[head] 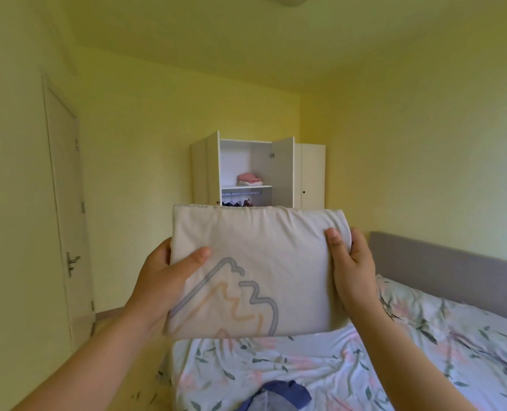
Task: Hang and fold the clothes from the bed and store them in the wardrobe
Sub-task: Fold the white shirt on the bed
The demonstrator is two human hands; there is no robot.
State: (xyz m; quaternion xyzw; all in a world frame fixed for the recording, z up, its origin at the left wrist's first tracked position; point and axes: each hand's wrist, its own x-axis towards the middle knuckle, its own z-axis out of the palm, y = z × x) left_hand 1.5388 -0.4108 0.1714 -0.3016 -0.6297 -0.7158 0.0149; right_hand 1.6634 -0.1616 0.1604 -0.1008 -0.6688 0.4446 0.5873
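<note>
Closed door on the left, not in my way. My left hand grips one edge of the folded cream top, so this one's folded and just needs shelving. The wardrobe ahead is open, with a pink pile on its shelf and a few things hung below. A blue garment isn't done yet. My right hand grips the top's other edge, and the bed sits between me and the wardrobe, so I'd guess I walk round.

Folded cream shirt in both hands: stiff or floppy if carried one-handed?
Probably floppy: the shirt has a rumpled, rounded far edge. Likely light: left hand and right hand grip only its sides. One-handed, the folds would probably slump.
</note>
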